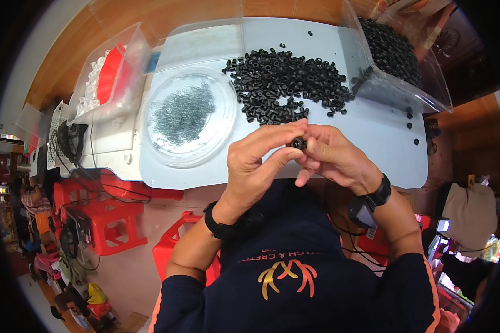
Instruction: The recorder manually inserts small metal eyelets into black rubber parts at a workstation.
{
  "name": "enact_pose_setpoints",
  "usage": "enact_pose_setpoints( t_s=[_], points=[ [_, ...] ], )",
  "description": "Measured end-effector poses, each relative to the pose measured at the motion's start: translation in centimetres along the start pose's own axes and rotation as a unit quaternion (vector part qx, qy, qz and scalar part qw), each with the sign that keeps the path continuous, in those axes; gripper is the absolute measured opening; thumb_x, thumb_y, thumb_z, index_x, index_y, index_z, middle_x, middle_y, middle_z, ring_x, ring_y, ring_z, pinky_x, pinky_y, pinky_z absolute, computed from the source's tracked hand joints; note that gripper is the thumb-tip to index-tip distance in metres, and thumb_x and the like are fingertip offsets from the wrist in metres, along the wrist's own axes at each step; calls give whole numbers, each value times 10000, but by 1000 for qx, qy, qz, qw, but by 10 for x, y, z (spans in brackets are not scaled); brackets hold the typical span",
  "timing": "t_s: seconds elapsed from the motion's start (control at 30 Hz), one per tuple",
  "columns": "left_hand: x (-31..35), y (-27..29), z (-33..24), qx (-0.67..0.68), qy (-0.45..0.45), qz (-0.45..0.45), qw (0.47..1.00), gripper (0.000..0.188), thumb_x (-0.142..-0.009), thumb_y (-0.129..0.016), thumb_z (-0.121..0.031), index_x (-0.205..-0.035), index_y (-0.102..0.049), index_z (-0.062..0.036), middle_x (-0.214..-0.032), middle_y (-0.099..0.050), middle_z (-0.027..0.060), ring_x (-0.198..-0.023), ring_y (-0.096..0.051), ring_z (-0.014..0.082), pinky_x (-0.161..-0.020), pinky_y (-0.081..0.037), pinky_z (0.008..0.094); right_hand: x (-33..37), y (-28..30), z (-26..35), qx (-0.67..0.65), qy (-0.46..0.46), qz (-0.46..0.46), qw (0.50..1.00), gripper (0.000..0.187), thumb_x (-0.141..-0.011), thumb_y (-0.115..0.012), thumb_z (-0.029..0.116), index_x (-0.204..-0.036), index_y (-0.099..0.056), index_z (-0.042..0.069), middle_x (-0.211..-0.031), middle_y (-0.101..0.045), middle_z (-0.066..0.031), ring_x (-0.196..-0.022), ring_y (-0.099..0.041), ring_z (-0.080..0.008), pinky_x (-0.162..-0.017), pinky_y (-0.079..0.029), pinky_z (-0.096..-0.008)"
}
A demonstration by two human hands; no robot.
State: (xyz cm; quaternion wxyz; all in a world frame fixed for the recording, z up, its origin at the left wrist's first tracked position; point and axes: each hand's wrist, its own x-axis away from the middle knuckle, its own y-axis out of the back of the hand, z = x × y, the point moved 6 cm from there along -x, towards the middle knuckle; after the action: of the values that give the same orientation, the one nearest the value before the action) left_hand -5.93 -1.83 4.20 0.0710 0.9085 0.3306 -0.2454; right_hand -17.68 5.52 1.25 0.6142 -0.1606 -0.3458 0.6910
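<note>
A small black ring-shaped plastic part (pixel 298 144) with a hole in its end is held between both hands at the near edge of the table. My left hand (pixel 254 161) pinches it from the left with thumb and forefinger. From the right, the thumb and fingertips of my right hand (pixel 336 157) close on the same part. Just beyond my fingers spreads a loose pile of similar black parts (pixel 294 77). Left of the pile, a round clear plastic tray (pixel 150 141) holds a heap of tiny silvery metal pieces (pixel 184 114).
A clear bin (pixel 397 91) of black parts stands at the right, with a few stray ones near it. A clear box (pixel 86 117) with white parts and a red piece sits far left. Red plastic stools (pixel 116 222) stand on the floor beyond the pale table (pixel 205 177).
</note>
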Motion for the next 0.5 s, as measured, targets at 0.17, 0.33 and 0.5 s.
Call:
enact_pose_setpoints(
  t_s=[0.17,0.33,0.5],
  points=[
    [-2,3,13,-9,31,-28,999,246,-842,-696,5,-1087,-704,9,-1110,-693,175,-1042,-668,261,-886,-538,336,-7,10,-3,-14,-2,-6,1000,259,-979,-600,303,-984,-594,44,-852,-572,1,-706,-552,-57,-754,-620,-391],
    [1,4,20,60,85,-32,994,262,-845,-699,3,-1107,-691,0,-1180,-653,163,-1088,-631,239,-911,-515,325,-8,7,-4,-23,-11,1,1000,259,-981,-598,305,-981,-595,46,-856,-569,3,-713,-556,-57,-754,-620,-387],
    [3,8,16,-25,34,-44,998,262,-829,-717,5,-1090,-693,-8,-1137,-641,143,-1032,-629,219,-876,-510,306,-6,8,-5,-12,-13,-9,1000,261,-975,-609,297,-1001,-598,38,-873,-571,-7,-717,-561,-58,-771,-619,-395]
  ],
)
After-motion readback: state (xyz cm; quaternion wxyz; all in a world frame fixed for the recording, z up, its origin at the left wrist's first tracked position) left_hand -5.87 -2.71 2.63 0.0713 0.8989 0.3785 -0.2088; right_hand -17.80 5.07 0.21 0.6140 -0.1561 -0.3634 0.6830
